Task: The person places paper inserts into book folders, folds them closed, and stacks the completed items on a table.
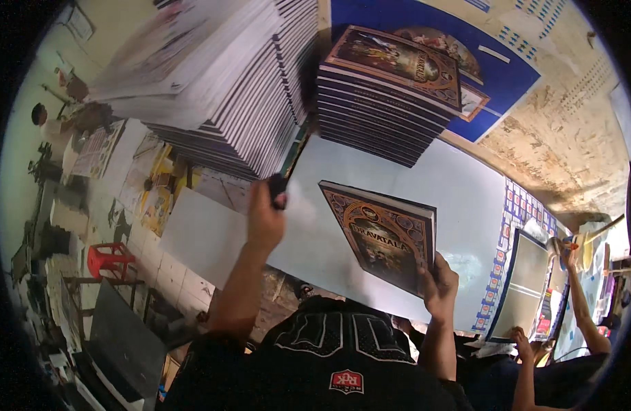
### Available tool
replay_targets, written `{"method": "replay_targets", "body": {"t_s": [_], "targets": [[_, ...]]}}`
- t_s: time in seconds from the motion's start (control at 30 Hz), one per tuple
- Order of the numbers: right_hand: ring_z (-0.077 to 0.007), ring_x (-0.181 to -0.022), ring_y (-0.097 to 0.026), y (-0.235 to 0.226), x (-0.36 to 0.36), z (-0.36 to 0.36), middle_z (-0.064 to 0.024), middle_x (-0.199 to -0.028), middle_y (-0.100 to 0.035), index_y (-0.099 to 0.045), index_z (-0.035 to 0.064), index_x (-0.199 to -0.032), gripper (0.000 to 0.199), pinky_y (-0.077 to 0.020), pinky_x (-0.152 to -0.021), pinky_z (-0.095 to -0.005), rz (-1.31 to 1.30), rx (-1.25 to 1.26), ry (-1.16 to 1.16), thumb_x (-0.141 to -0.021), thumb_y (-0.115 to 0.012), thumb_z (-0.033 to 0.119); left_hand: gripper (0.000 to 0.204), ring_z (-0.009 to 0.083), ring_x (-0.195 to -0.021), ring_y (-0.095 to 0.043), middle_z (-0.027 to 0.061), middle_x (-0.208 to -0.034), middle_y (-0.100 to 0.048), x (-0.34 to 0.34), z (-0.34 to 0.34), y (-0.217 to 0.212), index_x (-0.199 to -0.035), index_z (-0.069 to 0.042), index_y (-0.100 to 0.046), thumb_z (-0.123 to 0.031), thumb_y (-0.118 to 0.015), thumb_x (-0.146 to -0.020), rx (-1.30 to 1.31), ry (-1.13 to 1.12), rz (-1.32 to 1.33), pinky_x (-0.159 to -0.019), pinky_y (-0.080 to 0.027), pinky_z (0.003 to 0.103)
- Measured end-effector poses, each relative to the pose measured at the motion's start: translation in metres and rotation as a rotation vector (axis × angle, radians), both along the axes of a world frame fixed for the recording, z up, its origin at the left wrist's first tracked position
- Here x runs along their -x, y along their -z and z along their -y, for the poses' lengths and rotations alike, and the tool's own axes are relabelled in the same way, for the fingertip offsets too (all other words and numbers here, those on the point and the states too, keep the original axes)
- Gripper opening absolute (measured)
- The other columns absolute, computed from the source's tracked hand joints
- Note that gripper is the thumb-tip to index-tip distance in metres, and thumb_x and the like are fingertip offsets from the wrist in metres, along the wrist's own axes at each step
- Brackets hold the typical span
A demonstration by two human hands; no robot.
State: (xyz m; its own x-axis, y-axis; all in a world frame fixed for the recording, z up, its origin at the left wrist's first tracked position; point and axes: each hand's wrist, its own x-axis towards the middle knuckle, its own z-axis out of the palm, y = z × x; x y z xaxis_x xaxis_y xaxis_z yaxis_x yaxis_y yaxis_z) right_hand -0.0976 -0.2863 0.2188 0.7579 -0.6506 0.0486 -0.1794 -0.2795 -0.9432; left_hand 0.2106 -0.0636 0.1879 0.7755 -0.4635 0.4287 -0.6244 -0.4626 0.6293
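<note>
1. Red plastic stool (pixel 111 260): stands on the floor at your far left, well apart from your hands.
2. Dark grey, flat, smooth panel (pixel 127 335): lower left, leaning at a slant.
3. Tall stack of thick volumes with white pages and dark edges (pixel 254 103): upper left, piled flat, its near corner just beyond your left hand.
4. Your left hand (pixel 264 222): raised near the foot of that tall stack, fingers closed around item 5.
5. Small black object with a reddish patch (pixel 279 190): at your left fingertips, its exact kind too small and dark to tell.
6. Smooth white tabletop (pixel 302 229): spread before you, beneath both hands.
7. Hardcover book with an ornate brown-and-gold front, dark central picture and gold lettering (pixel 380 236): tilted over the middle of the tabletop, front cover toward you; whether its lower edge touches the surface, you cannot tell from this view.
8. Neat stack of matching dark hardcover books (pixel 387 109): at the back of the tabletop, the top one's decorated cover facing up.
9. Your right hand (pixel 440 286): gripping the held book at its lower right corner, thumb on the cover side.
10. Broad blue sheet with pictures (pixel 497 103): behind the dark stack.
11. Beige panel with a dark border (pixel 524 281): far right, a co-worker's hand (pixel 523 342) at its near edge.
</note>
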Motion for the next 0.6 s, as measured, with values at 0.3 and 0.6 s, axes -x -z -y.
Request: {"method": "replay_targets", "body": {"t_s": [0.3,0.6], "targets": [[-0.0180,-0.069,-0.062,-0.012,-0.022,-0.036,-0.0140,-0.082,-0.065,-0.061,0.0012,-0.118,0.034,-0.0477,-0.062,-0.0276,0.080,0.342,-0.035,-0.085,-0.060,-0.006,0.029,0.0344,-0.077,-0.065,0.0191,-0.082,-0.066,0.030,0.057,-0.067,-0.102,-0.002,-0.061,-0.028,-0.051,-0.099,0.113,0.313,-0.418,-0.069,-0.049,0.042],[-0.0354,-0.072,-0.067,-0.028,-0.052,-0.062,-0.0213,-0.088,-0.066,-0.059,0.0034,-0.123,0.038,-0.0529,-0.064,-0.0354,0.061,0.542,-0.100,-0.086,-0.062,-0.003,0.035,0.0192,-0.058,-0.054,0.0079,-0.064,-0.055,0.064,0.064,-0.137,-0.090,-0.003,-0.058,-0.035,-0.049,-0.101,0.412,0.708,-0.410,-0.058,-0.044,0.036]]}}
